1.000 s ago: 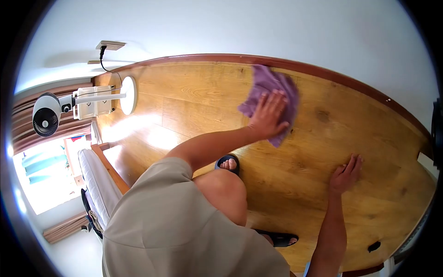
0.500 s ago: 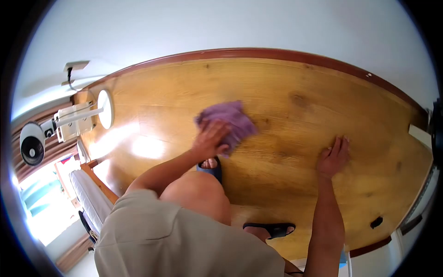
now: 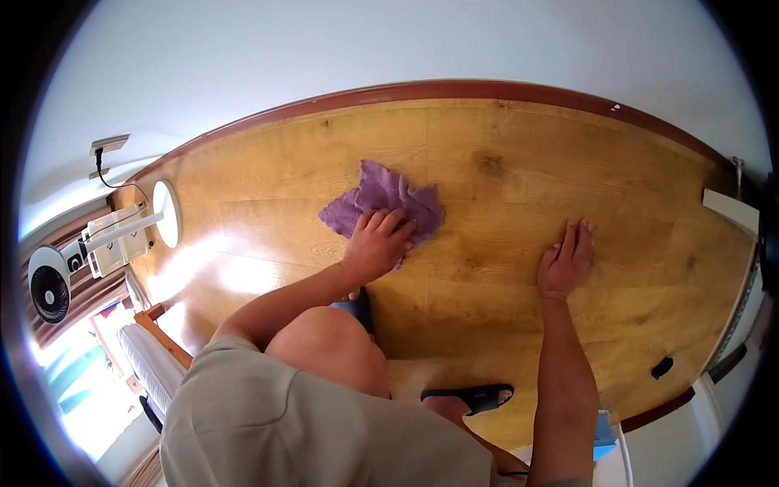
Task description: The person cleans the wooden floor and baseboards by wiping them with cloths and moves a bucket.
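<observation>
Near the middle of the wooden floor [image 3: 519, 138], a purple cloth [image 3: 381, 199] lies crumpled and flat on the boards. At its five o'clock edge the left hand [image 3: 375, 243] presses down on it, fingers spread over the fabric. Well apart at three o'clock from the cloth, the right hand [image 3: 566, 261] lies palm-down on bare wood, fingers together and straight, holding nothing. At nine o'clock a white standing fan [image 3: 97, 243] rests near the wall [image 3: 365, 40]. A dark sandal [image 3: 471, 398] sits at six o'clock.
</observation>
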Motion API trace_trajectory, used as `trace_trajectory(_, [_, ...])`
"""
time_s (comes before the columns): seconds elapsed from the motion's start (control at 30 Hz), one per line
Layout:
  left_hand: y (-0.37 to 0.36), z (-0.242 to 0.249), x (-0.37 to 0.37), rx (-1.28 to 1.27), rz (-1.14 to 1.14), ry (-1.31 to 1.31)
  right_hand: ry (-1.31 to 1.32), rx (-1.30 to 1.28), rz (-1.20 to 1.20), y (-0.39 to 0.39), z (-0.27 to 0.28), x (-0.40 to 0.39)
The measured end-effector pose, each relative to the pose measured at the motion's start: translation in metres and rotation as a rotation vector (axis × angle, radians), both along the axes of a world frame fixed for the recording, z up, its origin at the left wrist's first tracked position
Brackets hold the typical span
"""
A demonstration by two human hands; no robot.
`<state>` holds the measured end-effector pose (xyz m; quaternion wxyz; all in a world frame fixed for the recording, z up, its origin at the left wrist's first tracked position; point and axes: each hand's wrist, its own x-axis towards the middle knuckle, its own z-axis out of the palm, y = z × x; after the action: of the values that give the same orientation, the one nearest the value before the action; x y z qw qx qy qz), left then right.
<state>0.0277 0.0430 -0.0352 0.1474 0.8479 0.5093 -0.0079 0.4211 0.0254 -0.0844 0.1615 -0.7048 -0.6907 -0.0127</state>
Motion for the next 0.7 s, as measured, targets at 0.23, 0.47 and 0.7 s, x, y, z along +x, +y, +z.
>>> trace_trajectory(0.23, [0.098, 0.001, 0.010, 0.218, 0.092, 0.014, -0.011, -0.054, -0.021, -0.003, -0.002, -0.001])
trace_trajectory(0.47, [0.174, 0.009, -0.008, 0.153, -0.240, 0.238, -0.005, -0.047, -0.032, -0.004, 0.002, -0.001])
trace_trajectory(0.7, [0.180, 0.015, -0.025, 0.187, -0.492, 0.248, -0.017, -0.055, -0.024, -0.003, -0.001, 0.002])
